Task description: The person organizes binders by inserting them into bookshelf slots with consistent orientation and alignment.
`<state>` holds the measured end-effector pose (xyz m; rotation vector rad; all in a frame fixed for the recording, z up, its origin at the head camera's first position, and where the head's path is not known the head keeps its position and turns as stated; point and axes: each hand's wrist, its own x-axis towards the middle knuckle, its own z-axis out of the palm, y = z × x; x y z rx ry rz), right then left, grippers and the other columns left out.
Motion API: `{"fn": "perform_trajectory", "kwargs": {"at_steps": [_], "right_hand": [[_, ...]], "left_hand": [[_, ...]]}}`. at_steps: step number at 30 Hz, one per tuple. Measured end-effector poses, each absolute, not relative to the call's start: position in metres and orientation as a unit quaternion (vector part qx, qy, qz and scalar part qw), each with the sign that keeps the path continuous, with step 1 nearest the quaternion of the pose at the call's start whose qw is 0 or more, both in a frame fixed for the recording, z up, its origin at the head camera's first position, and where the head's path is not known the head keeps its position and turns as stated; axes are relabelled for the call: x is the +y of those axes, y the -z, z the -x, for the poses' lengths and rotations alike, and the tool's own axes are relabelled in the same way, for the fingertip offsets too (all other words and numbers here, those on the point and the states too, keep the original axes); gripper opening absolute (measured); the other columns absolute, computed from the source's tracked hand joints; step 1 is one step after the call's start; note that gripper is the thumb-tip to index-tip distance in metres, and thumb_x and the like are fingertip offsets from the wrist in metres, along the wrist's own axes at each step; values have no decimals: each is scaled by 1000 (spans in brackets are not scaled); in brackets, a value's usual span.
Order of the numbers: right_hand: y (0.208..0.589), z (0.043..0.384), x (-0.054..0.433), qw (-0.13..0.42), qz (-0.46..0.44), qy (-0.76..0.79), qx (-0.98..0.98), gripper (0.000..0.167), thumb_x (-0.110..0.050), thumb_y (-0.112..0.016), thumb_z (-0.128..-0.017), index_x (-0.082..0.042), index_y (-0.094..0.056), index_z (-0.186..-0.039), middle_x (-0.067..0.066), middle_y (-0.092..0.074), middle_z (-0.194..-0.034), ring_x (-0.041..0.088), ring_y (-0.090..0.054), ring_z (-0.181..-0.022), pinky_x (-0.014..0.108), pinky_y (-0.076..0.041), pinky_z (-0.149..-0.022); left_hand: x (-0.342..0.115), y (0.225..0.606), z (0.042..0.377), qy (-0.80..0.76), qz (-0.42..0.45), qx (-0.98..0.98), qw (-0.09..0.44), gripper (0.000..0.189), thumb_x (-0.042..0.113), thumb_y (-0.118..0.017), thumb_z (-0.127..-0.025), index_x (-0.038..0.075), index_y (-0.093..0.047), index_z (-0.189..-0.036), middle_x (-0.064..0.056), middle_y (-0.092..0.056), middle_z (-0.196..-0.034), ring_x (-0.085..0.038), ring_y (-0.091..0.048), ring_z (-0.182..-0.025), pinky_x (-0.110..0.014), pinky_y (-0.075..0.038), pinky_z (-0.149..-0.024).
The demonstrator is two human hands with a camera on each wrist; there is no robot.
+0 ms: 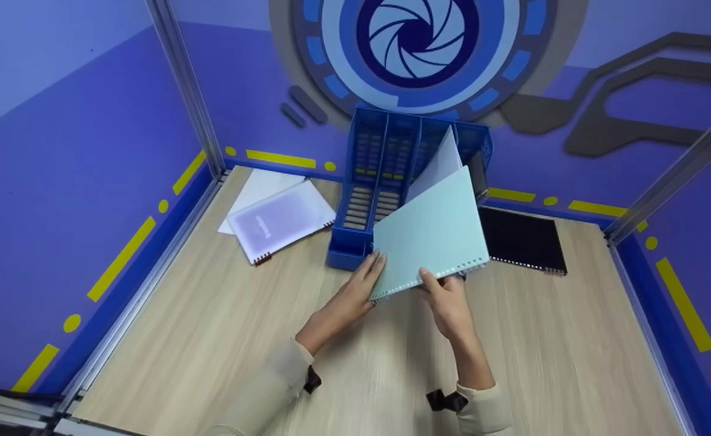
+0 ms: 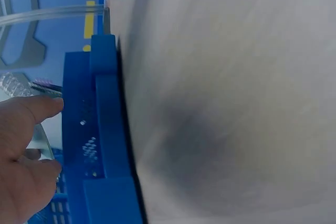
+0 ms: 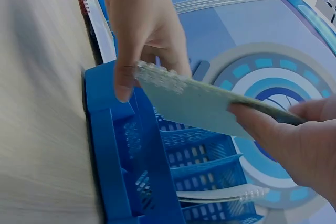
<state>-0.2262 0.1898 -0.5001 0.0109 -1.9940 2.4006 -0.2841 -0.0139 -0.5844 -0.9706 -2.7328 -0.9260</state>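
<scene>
A pale green spiral notebook (image 1: 431, 233) is held up in front of a blue file organizer (image 1: 349, 257), its coil edge toward the person. My left hand (image 1: 358, 281) grips the notebook's left corner, with the thumb and fingers on either side of the coil end in the right wrist view. My right hand (image 1: 449, 303) pinches the coil edge, thumb on the cover and fingers beneath. In the left wrist view, the left hand (image 2: 23, 150) is beside the organizer's front wall (image 2: 107, 124). The notebook hides part of the organizer's right compartments.
A white booklet (image 1: 443, 160) and a dark notebook (image 1: 478, 175) stand in the organizer's right side. A purple spiral notebook (image 1: 283, 218) overlaps a white one (image 1: 264, 184) on the table at left. A black spiral notebook (image 1: 525, 239) lies at right.
</scene>
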Motion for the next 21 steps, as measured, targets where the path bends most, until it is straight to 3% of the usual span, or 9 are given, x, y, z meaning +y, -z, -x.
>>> {"fn": "perform_trajectory", "kwargs": {"at_steps": [5, 15, 21], "right_hand": [[497, 235, 187, 11, 15, -726, -687, 43, 1, -50, -104, 15, -41, -143, 36, -51, -139, 45, -57, -125, 37, -55, -93], [493, 258, 173, 33, 36, -762, -645, 46, 4, -42, -105, 12, -34, -149, 33, -44, -147, 45, -48, -134, 32, -53, -95], [488, 264, 174, 40, 59, -769, -636, 46, 1, -43, -106, 10, -34, -150, 30, -45, -148, 41, -48, -136, 31, -53, -95]], "left_hand": [[-18, 587, 293, 304, 298, -904, 43, 95, -6, -77, -84, 2, -22, -161, -20, -19, -166, -36, -27, -150, -41, -40, -112], [-36, 578, 324, 316, 221, -922, 30, 96, -1, -74, -89, 7, -13, -163, -16, -9, -169, -38, -9, -155, -48, -23, -121], [-52, 587, 348, 359, 93, -928, 41, 76, 12, -64, -99, -6, -20, -158, -25, -14, -166, -38, -14, -153, -46, -21, -122]]}}
